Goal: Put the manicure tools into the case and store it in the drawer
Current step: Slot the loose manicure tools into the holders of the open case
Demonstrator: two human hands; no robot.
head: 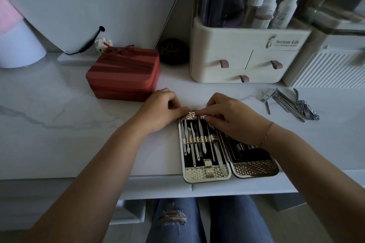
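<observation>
Forearms reach forward side by side over the table [59, 124] edge, and the two hands meet at the far end of the one open case [254, 167]. The left hand [160, 110] lies knuckles-up, fingers curled, its thumb and forefinger pinching the case's far-left corner. The right hand [231, 118] arches over the hinge, its fingertips [199, 113] bunched and nipping the gold band across the case's far end. Whether a tool sits between them cannot be told.

The case lies flat in two halves at the near edge. At least seven slim tools [197, 144] are strapped in the left half. A loose pile of tools [292, 104] lies well to the right, too tangled to count. One red zip box [122, 77] stands just beyond the left hand.
</observation>
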